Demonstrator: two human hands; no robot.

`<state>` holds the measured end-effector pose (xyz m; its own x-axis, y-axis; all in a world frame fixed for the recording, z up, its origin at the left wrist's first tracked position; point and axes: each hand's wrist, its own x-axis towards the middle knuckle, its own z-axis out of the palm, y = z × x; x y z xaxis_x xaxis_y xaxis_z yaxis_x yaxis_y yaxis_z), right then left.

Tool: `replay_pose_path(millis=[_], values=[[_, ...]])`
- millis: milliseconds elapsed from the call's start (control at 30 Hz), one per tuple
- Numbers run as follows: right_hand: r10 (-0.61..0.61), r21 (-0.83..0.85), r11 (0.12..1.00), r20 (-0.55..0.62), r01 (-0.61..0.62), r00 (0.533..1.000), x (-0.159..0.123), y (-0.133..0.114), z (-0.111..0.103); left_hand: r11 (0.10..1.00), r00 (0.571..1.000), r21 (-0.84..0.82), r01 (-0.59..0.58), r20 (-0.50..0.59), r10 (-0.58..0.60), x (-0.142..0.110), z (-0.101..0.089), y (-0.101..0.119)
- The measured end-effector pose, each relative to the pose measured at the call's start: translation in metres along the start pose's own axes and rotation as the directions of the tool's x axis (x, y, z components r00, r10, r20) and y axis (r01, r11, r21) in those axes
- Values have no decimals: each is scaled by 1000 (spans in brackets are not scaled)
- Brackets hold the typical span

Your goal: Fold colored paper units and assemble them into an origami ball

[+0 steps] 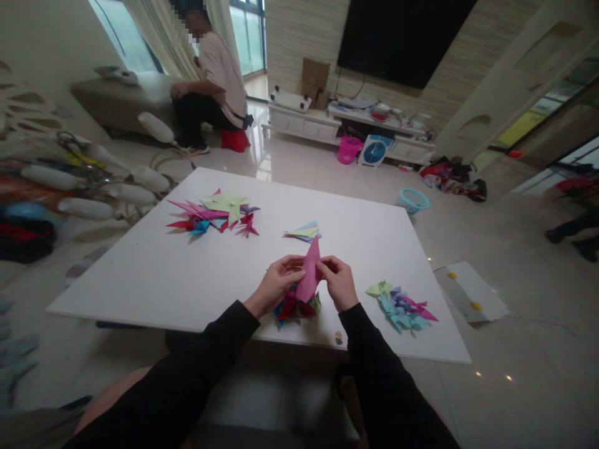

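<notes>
Between my two hands is a folded piece of pink origami paper (309,272), pointed at its far end. My left hand (279,284) grips its left edge with thumb and fingers. On the right edge, my right hand (337,279) pinches the paper. Beneath it, near the table's front edge, sits a pile of dark red, green and blue folded paper (296,309), partly hidden by the pink piece. Just beyond my hands lie several slim folded papers in pale blue, green and yellow (305,232).
The white table (154,274) carries a heap of folded paper pieces (218,212) at far left and another pile (401,308) at right. A small sticker (338,338) is near the front edge. Beyond are a blue basket (413,201) and a seated person (218,81).
</notes>
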<state>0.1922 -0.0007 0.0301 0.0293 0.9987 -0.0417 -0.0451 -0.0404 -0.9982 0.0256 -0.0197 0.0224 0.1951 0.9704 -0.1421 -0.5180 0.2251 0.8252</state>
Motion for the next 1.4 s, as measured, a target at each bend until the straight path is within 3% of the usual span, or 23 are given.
replay_pose_path(millis=[167, 300, 433, 567, 733, 867, 1033, 1200, 1400], values=[[12, -30, 999, 32, -11, 999, 1, 2, 17, 997, 997, -46, 56, -48, -58, -9, -17, 13], [7, -79, 997, 23, -5, 1000, 2, -2, 27, 1000, 995, -25, -2, -97, 0, -10, -33, 19], [-13, -148, 989, 23, 16, 1000, 4, -2, 28, 987, 980, 146, -62, -177, 88, -4, -50, 18], [-24, -222, 975, 30, 30, 999, 6, 3, 27, 940, 966, 340, -14, -239, 101, 0, -61, 20], [-66, -335, 940, 3, 63, 998, 6, 7, 23, 813, 931, 580, -46, -269, 245, 4, -60, 27], [-107, -388, 916, -1, 98, 994, 3, 6, 19, 711, 915, 697, -93, -222, 337, 4, -57, 28], [-106, -342, 933, 34, 111, 994, -3, -1, 17, 773, 951, 625, -105, -165, 263, 2, -45, 22], [-106, -236, 962, 148, 139, 983, -7, -6, 16, 887, 992, 462, -6, -107, 62, -1, -23, 15], [-38, -43, 998, 83, 41, 996, -7, -2, 9, 933, 990, 340, 121, 32, -140, 1, -9, 5]])
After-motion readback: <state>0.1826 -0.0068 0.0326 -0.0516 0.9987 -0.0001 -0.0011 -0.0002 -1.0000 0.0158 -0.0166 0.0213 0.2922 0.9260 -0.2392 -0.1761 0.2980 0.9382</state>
